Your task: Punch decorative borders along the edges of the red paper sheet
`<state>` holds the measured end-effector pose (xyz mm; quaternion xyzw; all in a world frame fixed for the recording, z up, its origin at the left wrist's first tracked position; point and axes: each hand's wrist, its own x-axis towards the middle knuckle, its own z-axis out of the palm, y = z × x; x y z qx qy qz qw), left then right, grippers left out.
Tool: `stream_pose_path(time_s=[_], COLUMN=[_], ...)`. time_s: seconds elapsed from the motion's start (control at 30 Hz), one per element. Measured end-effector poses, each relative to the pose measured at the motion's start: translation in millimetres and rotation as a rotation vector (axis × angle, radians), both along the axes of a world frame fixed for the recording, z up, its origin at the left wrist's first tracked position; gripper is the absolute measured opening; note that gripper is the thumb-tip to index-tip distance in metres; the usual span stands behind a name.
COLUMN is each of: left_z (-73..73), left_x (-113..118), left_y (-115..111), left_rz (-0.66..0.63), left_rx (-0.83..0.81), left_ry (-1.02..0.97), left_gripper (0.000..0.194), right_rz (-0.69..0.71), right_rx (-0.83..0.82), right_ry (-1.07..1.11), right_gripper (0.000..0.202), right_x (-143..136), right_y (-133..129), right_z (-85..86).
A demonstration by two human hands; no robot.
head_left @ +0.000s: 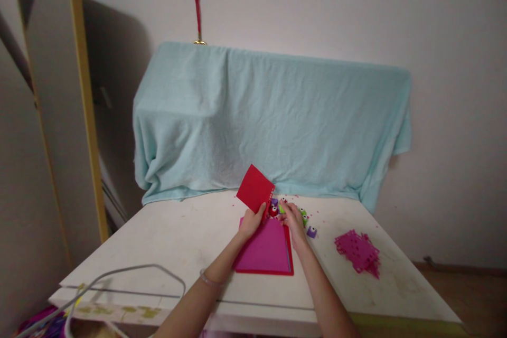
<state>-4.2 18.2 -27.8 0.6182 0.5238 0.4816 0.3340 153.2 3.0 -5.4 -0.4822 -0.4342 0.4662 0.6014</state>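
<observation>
A head-worn view looks down on my bare arms reaching forward over a white surface [190,232]. My left grip [252,222] is closed on a red sheet [253,186], the thumb pressed on its near end; the sheet tips up and away, leaning toward the upper left. A row of small punched gaps runs along the sheet's right-hand edge, which faces my right grip [293,220]. That edge is the relation that matters: it slopes down toward my left thumb, with the right grip just across from it, though the left is nearer, being on the sheet itself. Which way the sheet is longer I cannot tell, since my hand covers its near end. My right fingers are bent around or beside a small green piece [282,208] with an eye-like top; whether they hold it or only touch it I cannot tell. Between my hands sits a red piece [273,212] with a similar eye, and a purple piece [311,232] lies just right of my right hand. Below both hands rests a magenta stack [264,253] with red showing at its rim. Well apart, to the right, lie hole-riddled magenta scraps [358,252].
</observation>
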Motion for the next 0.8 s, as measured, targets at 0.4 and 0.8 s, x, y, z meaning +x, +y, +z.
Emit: stream_pose_path(time_s=[0.4, 0.8], left_z=[2.4, 1.5], left_x=[0.8, 0.8], left_y=[-0.9, -1.3], left_rz=[-0.024, -0.040], left_rx=[0.025, 0.085], left_ry=[0.031, 0.068], left_gripper=[0.050, 0.043], right_rz=[0.112, 0.143], right_rx=[0.071, 0.101], right_ry=[-0.064, -0.081], right_gripper=[0.042, 0.043], right_x=[-4.1, -4.3], right_y=[-0.1, 3.7], right_z=[1.3, -4.2])
